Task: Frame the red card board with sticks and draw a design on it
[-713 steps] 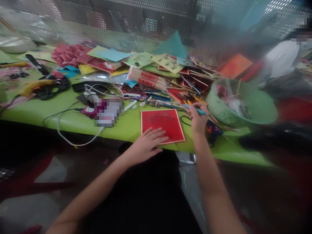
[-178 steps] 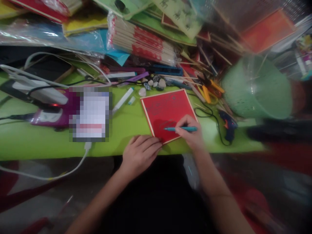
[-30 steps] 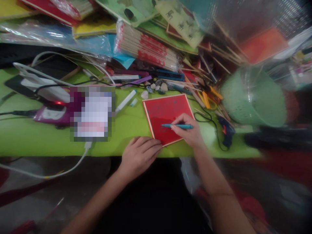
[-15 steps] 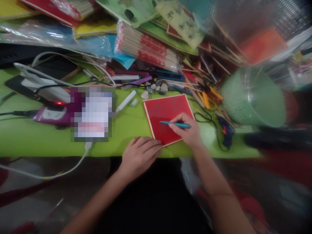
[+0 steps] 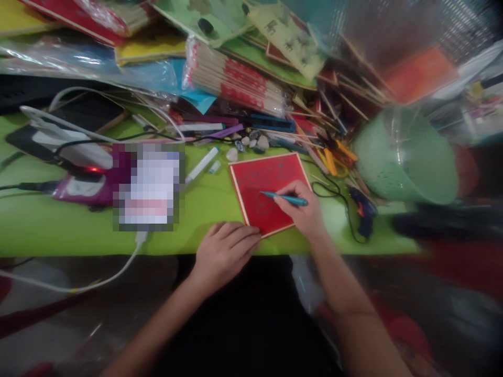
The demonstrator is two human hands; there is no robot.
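A square red board (image 5: 271, 180) with pale wooden strips along its edges lies slightly turned on the green table. Dark line drawings cover parts of its face. My right hand (image 5: 304, 209) pinches a teal pen (image 5: 291, 199), whose tip is over the middle of the board by an outlined shape. At the board's lower left corner, the fingertips of my left hand (image 5: 228, 248) rest on the edge. That hand lies palm down with its fingers extended, and its thumb is hidden.
Pebbles (image 5: 251, 140) and an uncapped white marker (image 5: 202, 163) lie behind the board. To the right are orange-handled pliers (image 5: 332, 161), a blue glue gun (image 5: 362, 212) and a green basin (image 5: 408, 162). Leftward sit a blurred-out phone (image 5: 149, 183) and purple power strip (image 5: 78, 188). Packed sticks (image 5: 236, 78) pile behind.
The pen tip has shifted slightly up and right on the board, and its drawn outline shows more clearly. My left hand stays at the corner.
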